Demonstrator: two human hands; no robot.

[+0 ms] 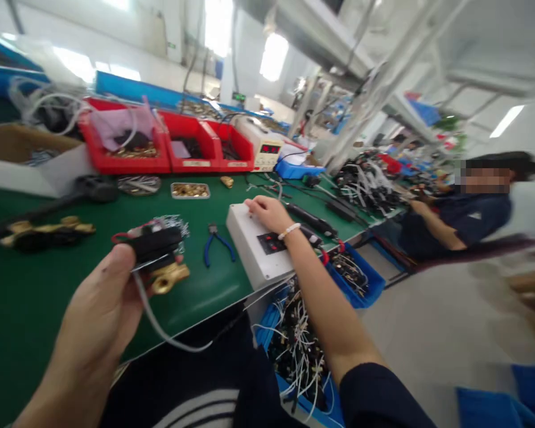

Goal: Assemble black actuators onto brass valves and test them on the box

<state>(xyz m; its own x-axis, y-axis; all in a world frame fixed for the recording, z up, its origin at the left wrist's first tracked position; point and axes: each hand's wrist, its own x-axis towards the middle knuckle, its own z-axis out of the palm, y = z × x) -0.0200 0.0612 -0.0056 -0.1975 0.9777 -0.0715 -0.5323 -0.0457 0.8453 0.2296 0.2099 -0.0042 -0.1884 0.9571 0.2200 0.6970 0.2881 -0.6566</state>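
Note:
My left hand (111, 285) grips a black-and-brass valve assembly (156, 244) above the bench, and a white cable (154, 321) hangs from it. My right hand (267, 211) is on the far end of a white control box (249, 246). Its fingers are curled together at the top face; what they pinch or press there is hidden. A dark panel with red parts (270, 242) is set into the box near my wrist. Blue-handled pliers (218, 242) lie on the green bench between my hands. Small silver screws (176, 223) are heaped behind the held assembly.
Red bins (191, 142) and a power supply (265, 151) line the back. Brass pieces fill a small tray (190, 190). An electric screwdriver (312, 220) lies right of the box. Blue crates (361, 291) of cabled parts stand below the edge. A co-worker (463, 220) sits at right.

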